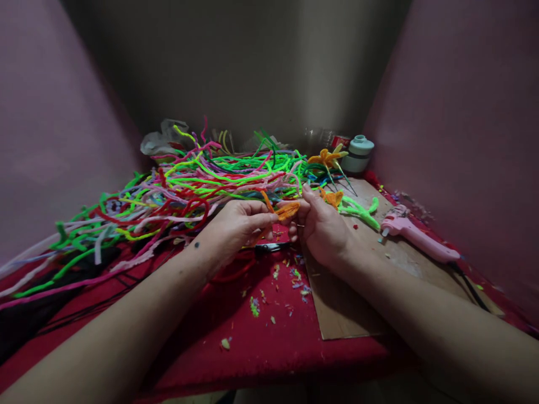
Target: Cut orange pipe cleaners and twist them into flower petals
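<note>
Between my hands is an orange pipe cleaner (288,211) bent into a petal-like loop, with one loose end sticking up at its left. My left hand (246,223) pinches it at the left end. The fingers of my right hand (320,224) close on its right end, partly hidden behind the thumb. Just beyond my right hand lies another orange folded piece (332,198), beside bright green pipe cleaner lengths (357,210). Scissors (273,247) with red handles rest on the cloth below my hands, partly covered by the left one.
A big tangle of coloured pipe cleaners (236,177) spreads across the back and left. On the right, a pink glue gun (415,234) lies on a brown board (349,308). Orange and yellow flowers (326,159) stand near a pale lidded jar (359,153). Fuzz scraps litter the red cloth (269,342).
</note>
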Tool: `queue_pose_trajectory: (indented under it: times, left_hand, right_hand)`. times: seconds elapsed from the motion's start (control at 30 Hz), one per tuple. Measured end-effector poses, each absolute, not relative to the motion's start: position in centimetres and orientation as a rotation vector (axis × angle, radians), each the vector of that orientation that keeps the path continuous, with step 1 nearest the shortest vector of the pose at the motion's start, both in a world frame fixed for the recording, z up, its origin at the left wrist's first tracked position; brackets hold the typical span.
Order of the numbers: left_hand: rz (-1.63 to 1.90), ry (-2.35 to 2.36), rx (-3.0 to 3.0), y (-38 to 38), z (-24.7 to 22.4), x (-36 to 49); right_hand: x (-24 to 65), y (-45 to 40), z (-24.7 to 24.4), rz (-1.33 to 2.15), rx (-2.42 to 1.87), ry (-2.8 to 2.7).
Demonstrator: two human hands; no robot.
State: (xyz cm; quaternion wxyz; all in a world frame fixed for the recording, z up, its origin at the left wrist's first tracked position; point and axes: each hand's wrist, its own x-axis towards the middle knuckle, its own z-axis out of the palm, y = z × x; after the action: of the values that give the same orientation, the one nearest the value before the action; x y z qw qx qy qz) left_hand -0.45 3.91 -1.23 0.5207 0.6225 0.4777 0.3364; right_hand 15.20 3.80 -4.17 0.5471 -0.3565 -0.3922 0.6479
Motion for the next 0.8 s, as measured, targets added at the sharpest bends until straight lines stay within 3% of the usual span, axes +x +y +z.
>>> queue_pose_trajectory:
  times: [0.37, 0.8]
  left_hand:
    - [0.826, 1.119, 1.441, 3.97, -1.17, -0.2]
    - [0.99, 1.043, 1.523, 3.38, -0.75, 0.05]
  right_hand:
    - [14.76, 3.39, -4.35, 1.394, -0.902, -1.05]
    - [14.96, 3.59, -4.41, 1.56, -0.851, -1.03]
